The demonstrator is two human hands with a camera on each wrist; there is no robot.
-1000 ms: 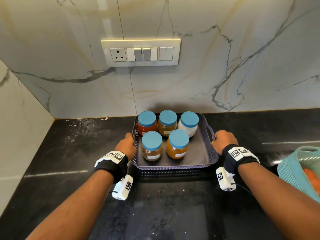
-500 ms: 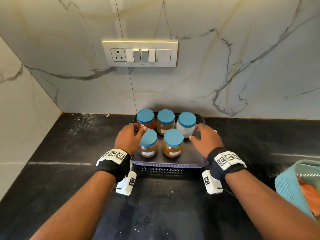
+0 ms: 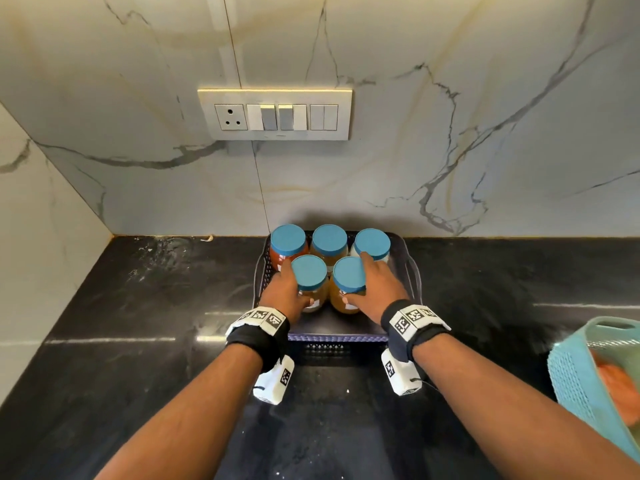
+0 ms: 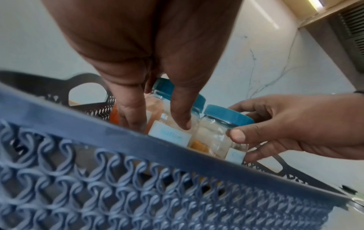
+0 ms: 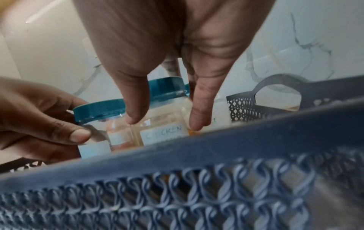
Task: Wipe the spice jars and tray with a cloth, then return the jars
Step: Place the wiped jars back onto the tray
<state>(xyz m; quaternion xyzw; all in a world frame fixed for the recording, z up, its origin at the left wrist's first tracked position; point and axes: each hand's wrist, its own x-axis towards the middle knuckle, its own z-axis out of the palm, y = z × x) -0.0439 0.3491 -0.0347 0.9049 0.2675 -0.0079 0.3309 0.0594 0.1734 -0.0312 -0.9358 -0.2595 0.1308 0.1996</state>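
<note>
Head view: five blue-lidded spice jars are seen standing in a dark blue latticed tray [image 3: 337, 337] set on the black stone counter [image 3: 138, 306] against the marble wall. The front-left jar [image 3: 309, 277] is gripped by the left hand [image 3: 285, 294], whose fingers are curled round its outer side while the thumb is pressed against its near face above the white label. The front-right jar [image 3: 349, 278] is gripped in the same way by the right hand [image 3: 375, 289], with the thumb laid on its near face and the fingers wrapped round its far side. Both jars are seen between the two hands, side by side; whether they touch cannot be told. Beyond the fingertips, three more jars are lined up in the back row: a red-filled jar [image 3: 287, 242] ahead of the left hand, an amber-filled jar [image 3: 329, 239] in the middle, and a white-filled jar [image 3: 372, 242] just past the right hand's fingers. Whether either gripped jar is lifted off the tray floor cannot be told.

From the right wrist, a handwritten label reading "CHICKEN" [image 5: 163, 132] is seen on the jar under the right hand, just behind the tray's near wall. Well to the right of the right forearm, a teal mesh basket [image 3: 581, 375] holding something orange [image 3: 620, 386] is cut by the frame edge. A switch panel [image 3: 275, 114] is mounted on the wall above the hands.
</note>
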